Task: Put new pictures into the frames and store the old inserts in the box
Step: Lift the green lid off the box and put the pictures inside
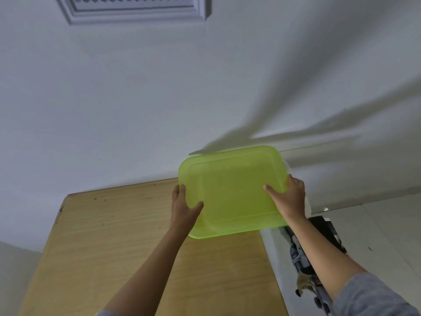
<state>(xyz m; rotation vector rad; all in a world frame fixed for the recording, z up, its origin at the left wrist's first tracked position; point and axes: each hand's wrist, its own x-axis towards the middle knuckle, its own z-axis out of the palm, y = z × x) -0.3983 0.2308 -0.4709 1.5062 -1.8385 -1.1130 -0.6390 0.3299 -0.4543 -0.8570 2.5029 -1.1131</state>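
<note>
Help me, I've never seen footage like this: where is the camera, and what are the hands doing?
No machine here: a person wears one camera on the head, looking forward and down, so you see their own arms. The left hand and right hand each grip one side of a yellow-green plastic container, thumbs on top; whether it is the box or its lid is unclear. It is at the far right corner of a wooden tabletop. A white frame hangs on the wall; printed pictures lie lower right.

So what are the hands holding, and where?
A yellow-green plastic lid. The left hand grips its left edge and the right hand its right edge, thumbs on the near face.
</note>
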